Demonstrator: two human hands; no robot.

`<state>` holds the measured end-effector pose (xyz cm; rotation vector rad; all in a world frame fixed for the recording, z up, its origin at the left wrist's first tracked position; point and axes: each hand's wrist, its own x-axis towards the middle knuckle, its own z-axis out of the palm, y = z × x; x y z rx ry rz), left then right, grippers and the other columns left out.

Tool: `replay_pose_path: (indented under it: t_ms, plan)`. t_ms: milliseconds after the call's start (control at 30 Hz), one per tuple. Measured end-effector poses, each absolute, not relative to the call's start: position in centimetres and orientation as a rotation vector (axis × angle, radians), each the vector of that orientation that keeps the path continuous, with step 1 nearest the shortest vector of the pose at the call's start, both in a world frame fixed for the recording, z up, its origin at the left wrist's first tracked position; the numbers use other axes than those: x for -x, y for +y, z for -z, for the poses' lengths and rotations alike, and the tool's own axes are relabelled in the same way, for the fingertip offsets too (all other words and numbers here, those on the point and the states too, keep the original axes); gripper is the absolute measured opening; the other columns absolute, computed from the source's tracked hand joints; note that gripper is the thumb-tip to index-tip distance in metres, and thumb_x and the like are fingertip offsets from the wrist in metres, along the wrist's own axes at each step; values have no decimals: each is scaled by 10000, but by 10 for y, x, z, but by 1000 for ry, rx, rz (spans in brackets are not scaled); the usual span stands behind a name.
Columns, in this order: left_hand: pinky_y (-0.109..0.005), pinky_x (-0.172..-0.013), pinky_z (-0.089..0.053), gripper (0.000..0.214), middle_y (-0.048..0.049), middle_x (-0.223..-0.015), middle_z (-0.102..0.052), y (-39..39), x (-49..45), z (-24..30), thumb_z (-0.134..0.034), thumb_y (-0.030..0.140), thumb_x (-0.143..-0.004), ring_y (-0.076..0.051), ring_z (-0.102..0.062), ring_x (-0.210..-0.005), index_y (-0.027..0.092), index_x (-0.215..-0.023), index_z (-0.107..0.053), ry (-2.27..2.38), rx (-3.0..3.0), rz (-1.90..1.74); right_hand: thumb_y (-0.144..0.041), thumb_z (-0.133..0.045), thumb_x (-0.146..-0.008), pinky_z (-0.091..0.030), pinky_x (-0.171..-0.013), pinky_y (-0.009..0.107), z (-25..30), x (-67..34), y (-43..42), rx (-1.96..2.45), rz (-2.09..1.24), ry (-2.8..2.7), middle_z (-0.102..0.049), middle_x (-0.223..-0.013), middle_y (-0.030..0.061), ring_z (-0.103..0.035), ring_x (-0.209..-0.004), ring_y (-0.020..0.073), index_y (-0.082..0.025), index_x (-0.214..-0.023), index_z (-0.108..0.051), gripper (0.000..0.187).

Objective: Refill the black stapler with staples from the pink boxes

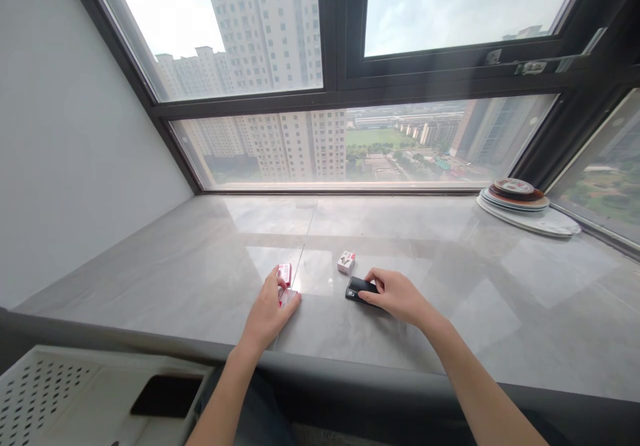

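On the glossy grey marble-look sill [450, 286], a small pink-and-white packet [285, 285] is being pinched flat by the left hand [267, 316], thumb and fingers closed along its edges. Just right of it, a matte black oblong case [359, 289] is being pressed under the curled fingers of the right hand [397, 296]. 1 small white box [346, 262] is lying apart, behind the case. Round plates [520, 201] are being kept stacked far right
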<state>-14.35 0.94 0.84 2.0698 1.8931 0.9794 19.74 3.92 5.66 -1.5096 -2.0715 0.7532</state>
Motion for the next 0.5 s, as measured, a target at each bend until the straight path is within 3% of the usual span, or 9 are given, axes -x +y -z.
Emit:
replay_pose_path:
  t_ms: [67, 167, 267, 400, 500]
  plan:
    - [-449, -1149, -419, 575, -81, -1623, -407, 12, 136, -4, -575, 452, -958, -286, -441, -1461, 276, -1484, -423, 1878, -2005, -949, -469, -663, -871, -298, -559, 262, -59, -199, 36, 1527, -760, -2078, -541, -656, -46, -516, -620, 143, -245, -1030, -719, 280]
    - [-465, -1219, -347, 682, -72, -1653, -364, 15, 113, 1, -540, 444, -993, -278, -307, -1549, 297, -1603, -274, 1866, -2057, -954, -520, -617, -909, -306, -563, 267, -57, -203, 29, 1558, -834, -2057, -585, -677, -24, -523, -623, 157, -246, -1073, -736, 342]
    - [-481, -1251, -297, 666, -76, -1657, -351, 25, 80, 5, -508, 445, -1017, -283, -221, -1581, 290, -1620, -270, 1792, -2175, -958, -646, -526, -949, -330, -566, 265, -47, -204, 21, 1572, -988, -1938, -598, -685, -10, -518, -614, 163, -231, -1006, -738, 469]
    - [-541, -1241, -287, 677, -141, -1642, -351, 54, 34, 7, -465, 454, -1042, -319, -258, -1561, 274, -1646, -217, 1696, -2297, -927, -693, -444, -978, -355, -563, 264, -26, -203, 15, 1579, -989, -1701, -552, -613, -21, -527, -582, 173, -213, -1112, -707, 563]
    - [-584, -1227, -292, 550, -164, -1583, -416, 73, 11, 5, -424, 412, -1062, -330, -313, -1524, 266, -1586, -343, 1645, -2394, -919, -670, -455, -984, -397, -558, 267, -15, -206, 15, 1498, -1077, -1594, -548, -613, -28, -544, -568, 175, -193, -1234, -652, 574]
